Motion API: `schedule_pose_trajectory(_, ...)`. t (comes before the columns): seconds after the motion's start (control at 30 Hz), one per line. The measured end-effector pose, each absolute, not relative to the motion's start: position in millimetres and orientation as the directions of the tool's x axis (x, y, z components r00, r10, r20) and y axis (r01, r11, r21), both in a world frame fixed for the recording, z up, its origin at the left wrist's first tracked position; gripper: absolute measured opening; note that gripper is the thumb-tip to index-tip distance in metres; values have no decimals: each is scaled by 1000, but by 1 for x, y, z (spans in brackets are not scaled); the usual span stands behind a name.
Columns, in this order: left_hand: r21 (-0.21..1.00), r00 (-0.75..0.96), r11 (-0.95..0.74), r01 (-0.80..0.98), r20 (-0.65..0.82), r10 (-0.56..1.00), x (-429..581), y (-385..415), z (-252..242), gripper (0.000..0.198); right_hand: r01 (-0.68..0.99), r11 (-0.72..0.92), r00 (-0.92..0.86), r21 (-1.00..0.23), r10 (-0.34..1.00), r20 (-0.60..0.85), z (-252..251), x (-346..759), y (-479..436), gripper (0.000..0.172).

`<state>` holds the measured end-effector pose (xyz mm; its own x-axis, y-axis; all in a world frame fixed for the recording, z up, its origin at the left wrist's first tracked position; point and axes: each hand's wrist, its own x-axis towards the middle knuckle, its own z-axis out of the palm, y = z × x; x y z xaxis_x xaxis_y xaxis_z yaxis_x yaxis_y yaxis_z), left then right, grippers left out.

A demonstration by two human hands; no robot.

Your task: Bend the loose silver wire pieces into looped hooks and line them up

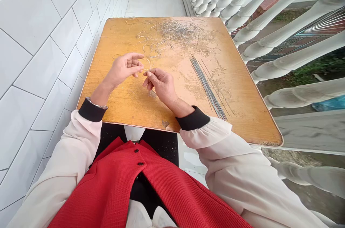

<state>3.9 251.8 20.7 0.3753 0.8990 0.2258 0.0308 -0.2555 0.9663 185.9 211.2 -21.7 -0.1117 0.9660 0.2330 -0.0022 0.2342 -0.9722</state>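
Thin wire (147,64) being pinched by right hand (160,85); left hand (122,69) being held half-open just beside it; tangled wire heap (172,32) lying beyond on wooden tabletop (129,102).

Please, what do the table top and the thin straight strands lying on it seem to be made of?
The table top looks like wood or board under a glossy orange-yellow varnish or laminate; pale, rough patches show where the finish has worn away. The straight strands look like thin metal wire, judging by their grey sheen, though some may be coated; the picture cannot settle this.
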Motion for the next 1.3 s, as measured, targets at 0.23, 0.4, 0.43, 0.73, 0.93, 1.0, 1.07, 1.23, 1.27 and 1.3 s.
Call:
schedule_pose_trajectory(0.23, 994, 395, -79, -76, 103, 913, 11, 247, 26, 27, -24, 223, -139, -975, 965, 224, -21, 186, 213, 45)
schedule_pose_trajectory(0.4, 995, 427, -23, -99, 63, 902, 15, 247, 26, 30, 42, 248, -137, -968, 961, 240, -20, 187, 212, 52)
schedule_pose_trajectory(0.43, 994, 422, -19, -104, 62, 905, 15, 247, 26, 32, 79, 257, -124, -963, 961, 246, -20, 187, 212, 52)
schedule_pose_trajectory(0.73, 995, 368, -58, -81, 84, 926, 19, 245, 23, 24, 298, 330, -35, -896, 942, 335, -18, 186, 210, 49)
schedule_pose_trajectory(0.93, 990, 360, -2, -139, 52, 931, 19, 248, 21, 25, 7, 301, -120, -954, 947, 298, -20, 189, 214, 55)
schedule_pose_trajectory(1.0, 990, 346, 15, -137, 34, 938, 19, 247, 22, 24, -40, 299, -129, -953, 945, 302, -19, 189, 214, 51)
schedule_pose_trajectory(1.07, 990, 336, 23, -137, 25, 941, 20, 245, 23, 24, -61, 299, -125, -952, 944, 304, -18, 189, 213, 48)
schedule_pose_trajectory(1.23, 988, 334, 17, -155, 36, 942, 27, 238, 22, 23, -80, 285, -54, -955, 956, 289, -18, 187, 213, 47)
schedule_pose_trajectory(1.27, 986, 331, 16, -163, 40, 943, 29, 237, 22, 22, -77, 282, -39, -956, 958, 285, -19, 187, 214, 46)
schedule_pose_trajectory(1.3, 985, 324, 14, -171, 43, 945, 31, 235, 21, 22, -74, 282, -24, -957, 958, 284, -20, 187, 215, 46)
